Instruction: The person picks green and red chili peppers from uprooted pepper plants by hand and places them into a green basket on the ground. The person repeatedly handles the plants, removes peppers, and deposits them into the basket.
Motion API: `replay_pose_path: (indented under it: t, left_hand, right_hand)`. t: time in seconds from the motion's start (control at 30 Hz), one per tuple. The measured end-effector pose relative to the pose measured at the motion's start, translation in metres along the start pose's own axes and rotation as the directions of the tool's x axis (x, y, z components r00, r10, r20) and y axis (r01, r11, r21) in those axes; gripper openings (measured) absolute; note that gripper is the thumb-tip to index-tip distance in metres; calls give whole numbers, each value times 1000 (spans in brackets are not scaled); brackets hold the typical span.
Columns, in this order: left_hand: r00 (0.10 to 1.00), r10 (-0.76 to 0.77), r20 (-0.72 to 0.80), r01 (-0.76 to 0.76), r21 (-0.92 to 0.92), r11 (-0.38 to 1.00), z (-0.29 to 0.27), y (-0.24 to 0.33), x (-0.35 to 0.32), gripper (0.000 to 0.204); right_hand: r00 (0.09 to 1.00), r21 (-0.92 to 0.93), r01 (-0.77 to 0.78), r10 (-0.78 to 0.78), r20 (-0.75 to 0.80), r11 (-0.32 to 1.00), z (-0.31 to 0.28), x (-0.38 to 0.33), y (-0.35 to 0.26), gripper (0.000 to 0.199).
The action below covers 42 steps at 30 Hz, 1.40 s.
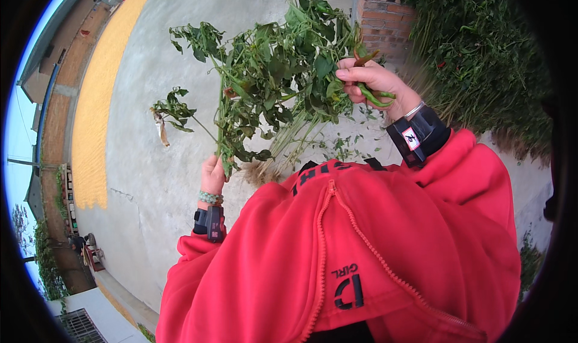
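My left hand [212, 175] is closed round the lower stem of an uprooted pepper plant [268, 72], which I hold up in front of me. Its leaves are wilted and spread away to the upper right. At the plant's right side is my right hand [374, 85], fingers curled round several chili peppers [374, 96], some green and some reddish brown. Another green pepper [239, 90] hangs among the leaves. A side shoot with a pale, dried tip [161, 129] sticks out to the left.
A big heap of pepper plants [481, 60] lies at the right, beside a brick pillar [385, 12]. Stripped stems with roots [289, 144] and loose leaves lie on the concrete floor [156, 90] below. Farther left runs a yellow strip of spread grain-like material [99, 120].
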<state>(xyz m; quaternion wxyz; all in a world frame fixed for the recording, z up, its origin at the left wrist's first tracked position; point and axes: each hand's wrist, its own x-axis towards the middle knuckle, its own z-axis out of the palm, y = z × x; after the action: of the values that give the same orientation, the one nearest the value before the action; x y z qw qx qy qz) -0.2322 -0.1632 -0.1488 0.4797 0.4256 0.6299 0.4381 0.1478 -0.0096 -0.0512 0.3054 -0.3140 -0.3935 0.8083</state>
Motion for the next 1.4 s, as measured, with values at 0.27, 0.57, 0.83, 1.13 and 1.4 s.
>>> replay_pose_path:
  t: [0.27,0.57,0.83,1.13,1.4]
  left_hand:
    - [1000,-15,-13,15,0,1000,2,-3,0,21]
    - [998,-50,-35,52,69,996,4,0,-2,22]
    - [996,-85,-10,85,34,996,6,1,-4,23]
    - [996,-81,22,81,16,997,10,4,-2,28]
    - [995,-88,38,88,4,996,13,7,-3,29]
  right_hand:
    - [989,338,-136,106,105,931,-1,-25,-6,8]
    - [995,376,-93,72,70,922,-11,-29,-2,21]
    - [934,234,187,-99,-344,954,-28,-39,-15,21]
    - [967,-33,-16,7,-255,999,-12,-33,-1,27]
    - [936,-230,-68,-18,-352,971,-5,-13,11,28]
